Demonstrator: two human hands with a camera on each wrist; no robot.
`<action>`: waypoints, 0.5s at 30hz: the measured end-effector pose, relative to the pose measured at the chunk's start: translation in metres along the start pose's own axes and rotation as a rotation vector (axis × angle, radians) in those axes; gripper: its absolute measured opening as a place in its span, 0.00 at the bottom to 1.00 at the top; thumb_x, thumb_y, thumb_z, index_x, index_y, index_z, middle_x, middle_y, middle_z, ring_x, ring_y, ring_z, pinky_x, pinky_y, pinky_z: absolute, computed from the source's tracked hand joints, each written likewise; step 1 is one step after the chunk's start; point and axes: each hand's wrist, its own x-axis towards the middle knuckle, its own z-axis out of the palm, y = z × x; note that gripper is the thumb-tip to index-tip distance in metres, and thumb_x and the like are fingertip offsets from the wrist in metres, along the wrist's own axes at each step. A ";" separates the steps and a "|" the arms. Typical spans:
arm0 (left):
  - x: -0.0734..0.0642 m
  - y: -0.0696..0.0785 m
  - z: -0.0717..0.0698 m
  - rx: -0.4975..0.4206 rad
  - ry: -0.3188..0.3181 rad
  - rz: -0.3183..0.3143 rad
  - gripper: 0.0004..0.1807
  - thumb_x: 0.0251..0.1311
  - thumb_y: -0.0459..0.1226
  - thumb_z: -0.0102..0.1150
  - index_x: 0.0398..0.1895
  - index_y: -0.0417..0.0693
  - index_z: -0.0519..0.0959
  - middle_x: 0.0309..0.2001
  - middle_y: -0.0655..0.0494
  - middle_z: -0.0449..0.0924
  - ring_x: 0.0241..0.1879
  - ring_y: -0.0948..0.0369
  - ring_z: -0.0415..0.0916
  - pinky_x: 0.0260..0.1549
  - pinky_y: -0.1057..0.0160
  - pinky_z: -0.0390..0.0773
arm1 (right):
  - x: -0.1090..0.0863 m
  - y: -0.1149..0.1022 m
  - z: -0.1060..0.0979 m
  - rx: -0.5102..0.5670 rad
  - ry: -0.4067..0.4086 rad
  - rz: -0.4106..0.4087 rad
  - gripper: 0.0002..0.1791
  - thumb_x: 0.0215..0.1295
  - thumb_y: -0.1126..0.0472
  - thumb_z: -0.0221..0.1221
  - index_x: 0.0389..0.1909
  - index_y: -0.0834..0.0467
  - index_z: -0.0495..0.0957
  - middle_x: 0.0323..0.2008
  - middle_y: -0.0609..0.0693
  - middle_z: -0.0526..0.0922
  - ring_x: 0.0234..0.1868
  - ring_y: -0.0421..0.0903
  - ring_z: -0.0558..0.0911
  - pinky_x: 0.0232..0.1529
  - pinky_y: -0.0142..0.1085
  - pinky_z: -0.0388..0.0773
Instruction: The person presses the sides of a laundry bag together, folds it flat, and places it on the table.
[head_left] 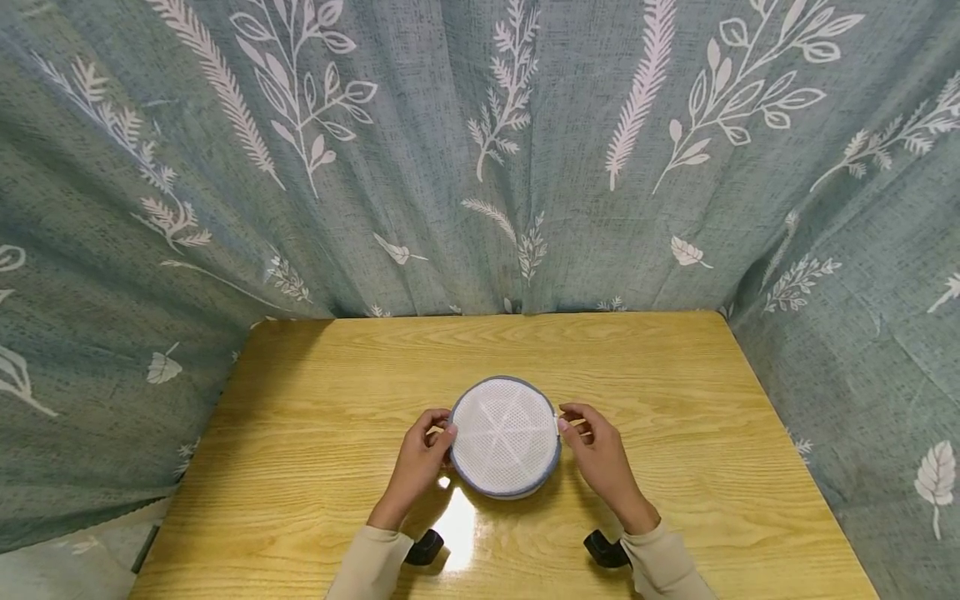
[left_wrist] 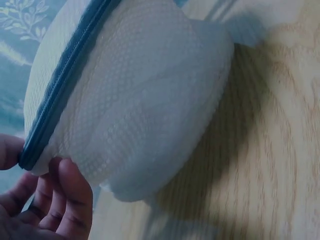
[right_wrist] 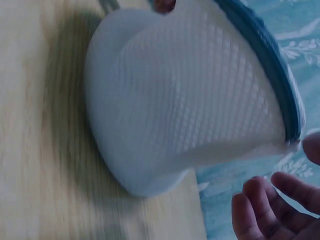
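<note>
A round white mesh laundry bag [head_left: 504, 435] with a blue zipper band [left_wrist: 65, 75] stands on the table in front of me. Its mesh side wall [right_wrist: 185, 95] is soft and somewhat creased, above a smooth, rounded white base [right_wrist: 115, 115]. My left hand [head_left: 426, 450] pinches the bag's left rim, thumb over the blue band and fingers curled beneath it. At the right rim, my right hand [head_left: 597, 450] has its thumb and loosely bent fingers spread apart. In the right wrist view, its thumb [right_wrist: 312, 148] is right by the end of the zipper band, with the other fingers lower down.
The wooden table [head_left: 315, 392] carries a bright light reflection near my left forearm. A grey-green curtain [head_left: 420, 167] with white leaf prints hangs behind the table and along both sides. Black wrist devices [head_left: 424, 547] show at both sleeves.
</note>
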 end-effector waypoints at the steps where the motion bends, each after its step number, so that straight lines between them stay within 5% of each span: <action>1: 0.000 0.000 0.001 -0.017 0.001 -0.003 0.14 0.75 0.26 0.56 0.59 0.28 0.74 0.44 0.43 0.76 0.25 0.67 0.74 0.23 0.70 0.78 | -0.001 0.000 0.002 0.018 0.004 0.008 0.14 0.77 0.63 0.62 0.59 0.64 0.82 0.48 0.57 0.85 0.40 0.42 0.83 0.40 0.30 0.82; 8: -0.002 0.002 0.005 -0.073 0.000 -0.005 0.14 0.74 0.25 0.56 0.58 0.27 0.74 0.43 0.44 0.75 0.24 0.66 0.75 0.20 0.70 0.78 | -0.006 -0.005 0.007 0.126 0.032 0.042 0.14 0.75 0.68 0.62 0.58 0.67 0.82 0.47 0.61 0.83 0.36 0.38 0.82 0.37 0.40 0.89; 15: -0.004 0.003 0.007 -0.082 0.007 -0.004 0.15 0.74 0.25 0.57 0.59 0.26 0.74 0.45 0.41 0.75 0.24 0.66 0.76 0.20 0.71 0.79 | -0.011 -0.010 0.010 0.185 0.033 0.102 0.15 0.74 0.70 0.63 0.59 0.68 0.81 0.48 0.63 0.82 0.36 0.37 0.83 0.37 0.33 0.88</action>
